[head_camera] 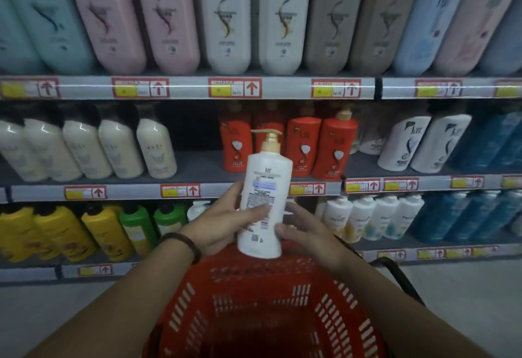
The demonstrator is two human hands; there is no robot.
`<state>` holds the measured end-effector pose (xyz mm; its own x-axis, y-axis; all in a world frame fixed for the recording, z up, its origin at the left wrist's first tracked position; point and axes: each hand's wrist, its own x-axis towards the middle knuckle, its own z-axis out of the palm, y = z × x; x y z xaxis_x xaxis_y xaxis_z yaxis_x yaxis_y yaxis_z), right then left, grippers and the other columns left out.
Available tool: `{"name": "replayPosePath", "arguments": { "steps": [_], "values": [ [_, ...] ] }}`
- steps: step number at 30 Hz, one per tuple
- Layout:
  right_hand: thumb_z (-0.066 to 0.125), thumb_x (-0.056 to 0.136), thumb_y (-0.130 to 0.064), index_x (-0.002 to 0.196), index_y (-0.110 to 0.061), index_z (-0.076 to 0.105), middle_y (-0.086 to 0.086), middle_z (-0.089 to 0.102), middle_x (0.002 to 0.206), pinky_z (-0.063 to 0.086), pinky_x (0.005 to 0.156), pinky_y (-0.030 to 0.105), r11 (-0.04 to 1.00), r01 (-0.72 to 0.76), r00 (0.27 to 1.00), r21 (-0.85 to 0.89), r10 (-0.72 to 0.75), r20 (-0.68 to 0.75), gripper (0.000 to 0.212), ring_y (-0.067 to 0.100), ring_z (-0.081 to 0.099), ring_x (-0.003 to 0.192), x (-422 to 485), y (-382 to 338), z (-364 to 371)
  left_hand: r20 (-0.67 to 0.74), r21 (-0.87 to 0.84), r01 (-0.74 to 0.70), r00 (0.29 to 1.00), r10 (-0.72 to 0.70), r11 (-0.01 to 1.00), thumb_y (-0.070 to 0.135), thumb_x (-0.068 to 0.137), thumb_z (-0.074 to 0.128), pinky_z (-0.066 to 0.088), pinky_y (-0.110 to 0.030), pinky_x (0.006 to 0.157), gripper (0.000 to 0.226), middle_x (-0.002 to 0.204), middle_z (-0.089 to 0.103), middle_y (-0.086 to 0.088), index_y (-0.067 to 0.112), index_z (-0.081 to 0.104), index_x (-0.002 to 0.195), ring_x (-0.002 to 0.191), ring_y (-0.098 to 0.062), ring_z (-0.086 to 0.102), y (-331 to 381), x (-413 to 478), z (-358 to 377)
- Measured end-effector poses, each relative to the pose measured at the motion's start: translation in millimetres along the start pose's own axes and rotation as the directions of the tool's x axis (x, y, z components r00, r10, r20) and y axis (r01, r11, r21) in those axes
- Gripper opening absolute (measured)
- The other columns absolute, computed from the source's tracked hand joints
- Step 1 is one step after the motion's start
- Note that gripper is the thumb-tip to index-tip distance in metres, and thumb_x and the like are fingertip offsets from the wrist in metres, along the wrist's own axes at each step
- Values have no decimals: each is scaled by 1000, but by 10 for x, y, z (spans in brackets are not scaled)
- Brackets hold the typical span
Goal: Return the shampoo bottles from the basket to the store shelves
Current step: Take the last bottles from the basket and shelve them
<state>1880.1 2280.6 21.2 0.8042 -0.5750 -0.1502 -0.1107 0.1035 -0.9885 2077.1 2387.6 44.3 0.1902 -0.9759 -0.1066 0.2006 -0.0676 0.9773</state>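
Both hands hold one white pump bottle (264,208) upright above the red basket (254,309): left hand (226,223) wrapped round its side, right hand (303,237) cupping the other. It is not yet shelved (no other bottles visible in the basket), so this looks like the last.

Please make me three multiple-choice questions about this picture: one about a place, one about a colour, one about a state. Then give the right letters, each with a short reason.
1. Where is the white bottle?
A. above the red basket
B. lying inside it
C. on the top shelf

2. What colour is its pump?
A. black
B. gold
C. green

3. How is the bottle held?
A. by nobody
B. by one hand only
C. by both hands

Answers: 1 A, its base is over the basket's far rim; 2 B, the pump head and collar are gold; 3 C, the left hand and the right hand each grip one side.
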Motion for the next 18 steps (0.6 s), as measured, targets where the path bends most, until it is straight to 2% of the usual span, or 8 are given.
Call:
{"name": "replayPosePath", "arguments": {
  "steps": [2, 4, 8, 11, 13, 15, 16, 18],
  "values": [
    [77, 100, -22, 153, -23, 56, 8, 73, 141, 60, 108, 45, 994, 101, 988, 45, -106, 115, 58, 26, 71, 129, -35, -121, 27, -18, -28, -49, 999, 49, 998, 20, 87, 77, 56, -56, 107, 70, 139, 73, -10, 25, 50, 151, 131, -33, 69, 69, -12, 117],
    [73, 99, -9, 154, -15, 56, 8, 75, 139, 59, 108, 45, 973, 233, 967, 0, -231, 108, 57, 28, 72, 129, -70, -199, 21, -23, 9, -99, 995, 99, 995, 19, 90, 74, 58, -52, 105, 65, 139, 73, -9, 23, 50, 151, 132, -33, 68, 118, -29, 202],
    [83, 94, -5, 145, -22, 65, -4, 80, 129, 63, 99, 39, 921, 362, 922, -145, -376, -90, 57, 18, 77, 118, -109, -221, -1, -38, 307, -209, 972, 232, 928, 38, 93, 75, 57, -46, 106, 66, 142, 70, 6, 40, 46, 152, 131, -22, 67, 255, -46, 303],
    [84, 95, -14, 144, -31, 67, -8, 82, 122, 65, 93, 40, 892, 433, 852, -129, -452, -265, 55, 14, 79, 112, -181, -270, -10, -209, 544, -167, 922, 326, 822, 63, 81, 82, 58, -32, 94, 84, 149, 54, 9, 54, 32, 148, 133, -15, 58, 355, 6, 563],
    [81, 96, -25, 141, -43, 68, -14, 83, 108, 66, 82, 31, 868, 409, 779, -280, -492, -389, 50, 5, 80, 96, -223, -306, -51, -205, 622, -151, 916, 346, 769, 70, 69, 85, 58, -33, 99, 101, 155, 39, 9, 51, 26, 150, 138, -13, 49, 318, 95, 866],
    [75, 96, -37, 148, -49, 61, -13, 82, 99, 59, 75, 28, 773, 223, 652, -594, -571, -499, 55, 5, 76, 87, -222, -295, -182, -220, 604, -189, 894, 390, 775, 72, 62, 87, 56, -41, 108, 111, 152, 38, 10, 47, 24, 150, 138, -12, 51, 251, 275, 1171],
    [76, 96, -37, 152, -45, 58, -9, 82, 99, 58, 77, 30, 699, 124, 585, -704, -625, -517, 60, 12, 75, 89, -200, -256, -266, -255, 554, -222, 872, 417, 802, 70, 61, 90, 59, -44, 106, 108, 149, 44, 8, 47, 27, 147, 135, -15, 56, 243, 375, 1292],
    [83, 92, -28, 152, -26, 63, 2, 82, 105, 57, 81, 32, 583, 92, 486, -807, -734, -475, 64, 25, 76, 94, -137, -162, -418, -305, 447, -312, 828, 471, 838, 60, 67, 95, 65, -47, 94, 94, 137, 62, 4, 43, 40, 141, 126, -20, 67, 270, 583, 1448]
  ]
}}
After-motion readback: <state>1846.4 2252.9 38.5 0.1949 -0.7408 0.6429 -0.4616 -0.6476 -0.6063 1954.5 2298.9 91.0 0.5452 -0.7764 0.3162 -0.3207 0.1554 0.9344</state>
